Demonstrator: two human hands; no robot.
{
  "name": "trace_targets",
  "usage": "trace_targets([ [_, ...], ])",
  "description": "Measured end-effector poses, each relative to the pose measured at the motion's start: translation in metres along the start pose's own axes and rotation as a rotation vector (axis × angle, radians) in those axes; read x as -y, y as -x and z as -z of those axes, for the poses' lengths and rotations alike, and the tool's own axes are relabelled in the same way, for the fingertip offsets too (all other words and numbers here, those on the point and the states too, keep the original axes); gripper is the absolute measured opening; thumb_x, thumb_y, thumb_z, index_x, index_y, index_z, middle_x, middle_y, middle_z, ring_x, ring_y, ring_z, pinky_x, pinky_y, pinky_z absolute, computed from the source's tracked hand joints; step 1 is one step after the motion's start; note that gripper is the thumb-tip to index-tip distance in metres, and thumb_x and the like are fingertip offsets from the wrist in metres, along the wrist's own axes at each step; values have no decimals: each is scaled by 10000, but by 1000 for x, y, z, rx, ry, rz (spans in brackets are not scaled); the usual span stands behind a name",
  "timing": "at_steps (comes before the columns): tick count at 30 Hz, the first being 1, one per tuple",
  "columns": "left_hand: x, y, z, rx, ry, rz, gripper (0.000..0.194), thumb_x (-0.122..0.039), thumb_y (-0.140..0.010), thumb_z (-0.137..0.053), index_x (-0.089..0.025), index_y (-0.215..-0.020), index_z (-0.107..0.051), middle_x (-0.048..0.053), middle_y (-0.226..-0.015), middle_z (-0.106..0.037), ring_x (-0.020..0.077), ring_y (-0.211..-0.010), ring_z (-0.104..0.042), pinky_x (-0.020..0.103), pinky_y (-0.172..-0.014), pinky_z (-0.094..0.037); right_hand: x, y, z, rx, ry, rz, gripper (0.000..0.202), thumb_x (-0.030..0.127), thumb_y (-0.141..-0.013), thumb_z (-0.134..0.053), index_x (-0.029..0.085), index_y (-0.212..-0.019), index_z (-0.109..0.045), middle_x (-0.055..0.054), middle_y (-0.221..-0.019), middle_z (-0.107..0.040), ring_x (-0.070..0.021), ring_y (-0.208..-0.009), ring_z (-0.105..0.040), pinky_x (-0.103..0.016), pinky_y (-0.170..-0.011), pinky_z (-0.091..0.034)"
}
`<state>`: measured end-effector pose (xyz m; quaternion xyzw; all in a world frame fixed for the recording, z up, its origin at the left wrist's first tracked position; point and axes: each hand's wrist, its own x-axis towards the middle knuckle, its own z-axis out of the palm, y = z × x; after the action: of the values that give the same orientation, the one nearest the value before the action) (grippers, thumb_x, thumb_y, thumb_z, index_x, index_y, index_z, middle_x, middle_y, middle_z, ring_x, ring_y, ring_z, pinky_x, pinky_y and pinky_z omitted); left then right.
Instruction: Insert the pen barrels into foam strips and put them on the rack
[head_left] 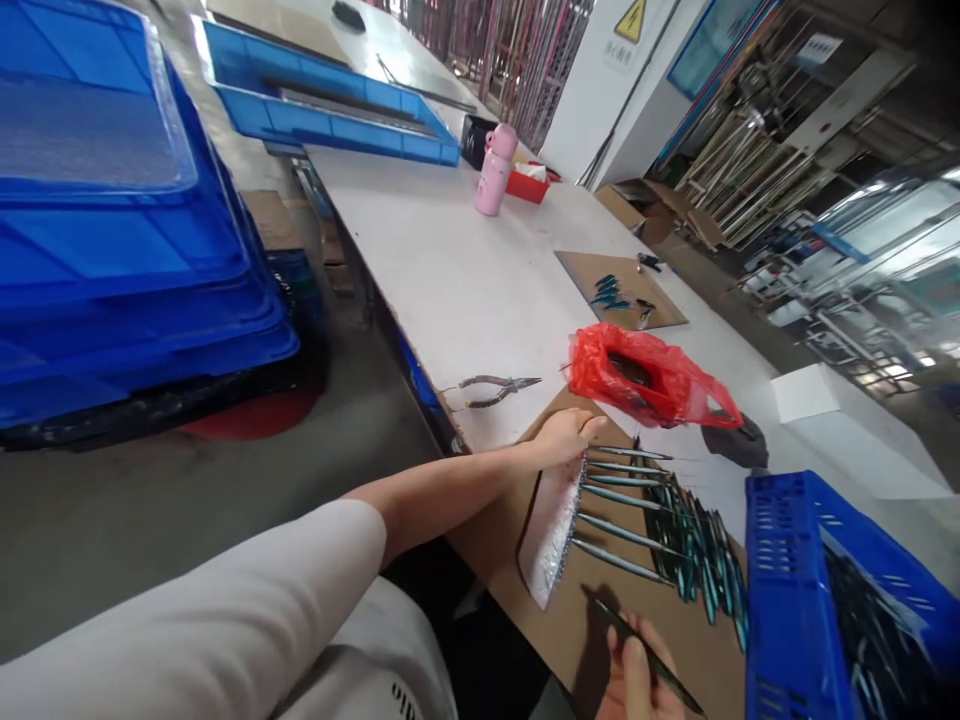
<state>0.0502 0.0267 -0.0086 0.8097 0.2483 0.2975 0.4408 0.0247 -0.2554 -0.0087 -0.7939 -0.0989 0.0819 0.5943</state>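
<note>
- The foil-wrapped strip (551, 535) is on the brown board (559, 630) in front of you, with about six thin pointy pieces (619, 527) sticking out in a row; its near end has none
- Your left hand (566, 438) is on its far end, but I can't tell how tight the grip is
- Your right hand (641, 670) pinches a dark pointy stick (660, 665), apart from the strip
- A big pile of shiny blue-green pieces (701, 560) lies loose, outside the row
- The blue crate (780, 590) beside it has lots of dark thin things inside
- The red plastic bag (637, 375) is open, with something dark in it
- Farther off, the blue tray (337, 120) holds long dark bars
</note>
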Motion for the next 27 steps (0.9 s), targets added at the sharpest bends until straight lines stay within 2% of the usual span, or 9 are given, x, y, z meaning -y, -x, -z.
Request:
trace_targets([
  [3,0,1,1,-20,2,-14,513,-445,-902,-232,-141,-690,-587,40,-687,-600,149,-698,-545,252,-695,-396,1,-7,-13,-16,359,-61,416,545,-652,-587,211,-899,-617,-67,-927,-642,-274,-945,-556,-432,-855,-411],
  [5,-1,1,2,0,9,0,537,-466,-900,-218,-143,-688,-590,41,-687,-607,146,-682,-549,250,-679,-396,4,-7,-18,-29,463,-78,418,548,-639,-594,209,-881,-628,-80,-911,-650,-284,-932,-558,-428,-829,-420],
  [7,-2,1,2,48,17,37,544,-484,-895,-217,-148,-701,-599,37,-694,-616,144,-668,-556,247,-657,-400,6,-4,-23,-23,332,-95,427,551,-671,-563,193,-903,-598,-83,-861,-654,-256,-843,-591,-397,-742,-466],
  [10,-4,1,0,88,-33,76,548,-513,-884,-221,-158,-717,-604,35,-695,-617,156,-664,-565,257,-633,-402,3,2,-30,18,-52,-150,361,496,-717,-556,179,-887,-545,-50,-776,-649,-189,-691,-618,-333,-631,-502],
  [14,-5,1,-1,98,-108,66,531,-500,-889,-215,-162,-761,-604,44,-731,-617,165,-694,-575,271,-653,-404,1,9,-39,-14,-380,-218,290,394,-686,-648,162,-828,-547,-29,-791,-638,-164,-695,-627,-264,-594,-513],
  [18,-7,2,-1,103,-138,56,522,-490,-893,-211,-166,-771,-601,48,-743,-615,167,-711,-573,275,-667,-402,6,14,-46,-57,-444,-196,250,354,-697,-650,157,-825,-563,-10,-777,-623,-140,-656,-622,-245,-582,-519],
  [23,-10,3,0,104,-160,69,488,-475,-893,-240,-170,-771,-600,45,-780,-623,165,-747,-578,262,-678,-404,14,14,-52,-112,-425,-178,292,333,-713,-643,174,-945,-563,8,-745,-621,-126,-635,-619,-240,-583,-523],
  [27,-9,2,-2,100,-172,63,473,-472,-893,-244,-177,-780,-597,41,-792,-622,172,-757,-579,268,-683,-405,15,12,-55,-130,-438,-168,238,347,-729,-628,163,-865,-562,-8,-758,-633,-132,-684,-627,-248,-626,-528],
])
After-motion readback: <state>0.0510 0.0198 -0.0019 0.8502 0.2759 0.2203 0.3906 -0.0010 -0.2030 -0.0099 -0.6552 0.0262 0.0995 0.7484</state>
